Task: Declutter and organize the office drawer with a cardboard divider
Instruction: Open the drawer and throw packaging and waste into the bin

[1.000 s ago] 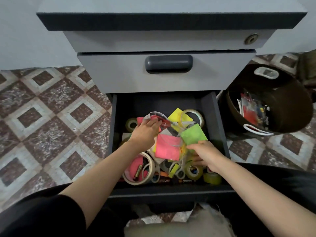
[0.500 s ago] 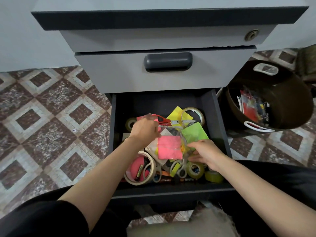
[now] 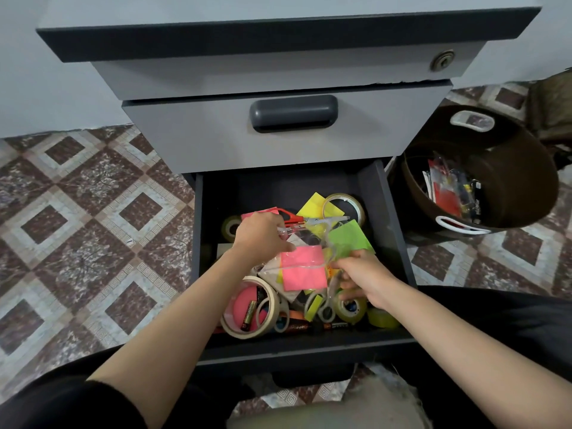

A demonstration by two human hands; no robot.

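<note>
Ref = the open bottom drawer [image 3: 309,346]. Front-left in it: masking tape roll [image 3: 241,333] w/ an AA battery [image 3: 248,315] lying inside the ring. Front-right: smaller tape rolls, one a green tape roll [image 3: 382,318].

Right hand [image 3: 363,278], mid-right of drawer, has its fingers curled, pinching the near-right edge of a clear plastic bag [image 3: 312,239]. Pink sticky notes [image 3: 305,267] show through the film; in it or under it, can't tell. Left hand [image 3: 260,236], mid-left & further back, grips the bag's far-left end. So the bag's long axis runs diag., back-left to front-right, stretched btwn both hands.

Behind the left hand are red-handled scissors [image 3: 291,216] and yellow notes [image 3: 315,203], w/ a clear tape roll [image 3: 343,205] at drawer's back-right.

Brown basket [image 3: 526,181] sits on the floor just right of drawer, w/ stationery inside; right hand is nearer it. No cardboard divider in view. Prob. emptying stage: bag needs to go up & out, rightward.
</note>
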